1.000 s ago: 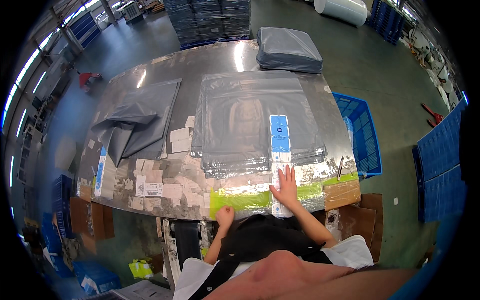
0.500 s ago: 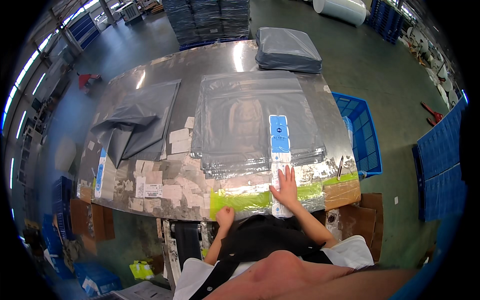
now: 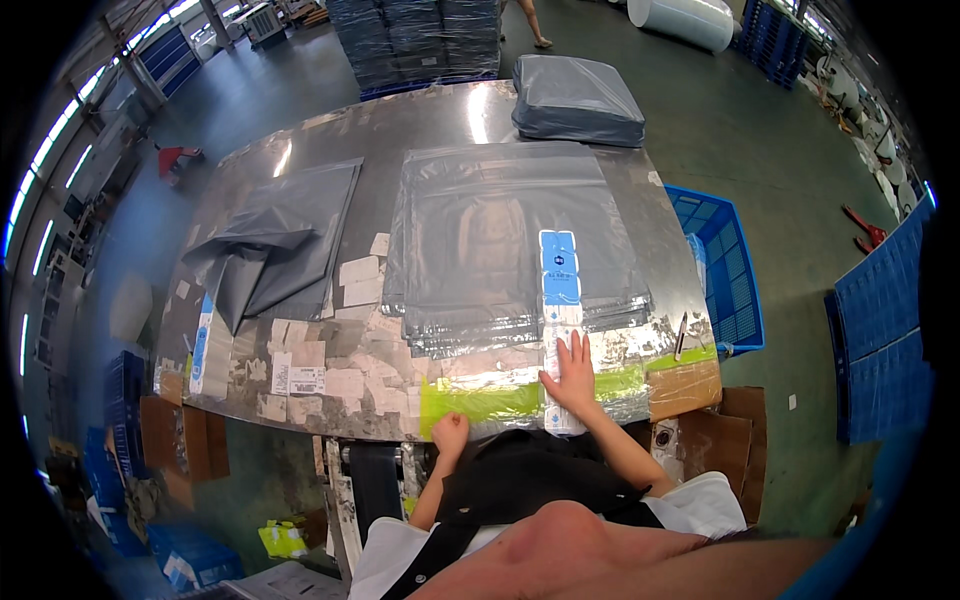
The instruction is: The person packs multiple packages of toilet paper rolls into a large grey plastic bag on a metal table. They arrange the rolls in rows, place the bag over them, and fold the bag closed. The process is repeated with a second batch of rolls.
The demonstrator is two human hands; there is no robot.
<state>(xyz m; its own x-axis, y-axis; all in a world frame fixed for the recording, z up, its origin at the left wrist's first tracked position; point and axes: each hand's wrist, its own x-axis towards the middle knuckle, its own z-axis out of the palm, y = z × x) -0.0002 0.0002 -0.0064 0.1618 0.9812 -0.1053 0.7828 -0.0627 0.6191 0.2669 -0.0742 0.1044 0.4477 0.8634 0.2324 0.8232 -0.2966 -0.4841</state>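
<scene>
My right hand lies flat, fingers spread, on the lower part of a long strip of blue-and-white labels. That strip runs up from the table's near edge and over a stack of grey plastic bags. My left hand is closed in a fist, resting at the near edge beside green tape; nothing shows in it. Over on the left, more grey plastic bags lie with one corner folded over, near another blue-and-white label strip.
On the metal table, a wrapped grey bundle sits at the far right corner. A pen lies near the right edge. A blue crate stands beyond it. Cardboard boxes sit below, and a wrapped pallet load stands behind.
A person's bare leg and foot have come into view at the top, beside the wrapped pallet load. My hands and the label strip have stayed in place.
</scene>
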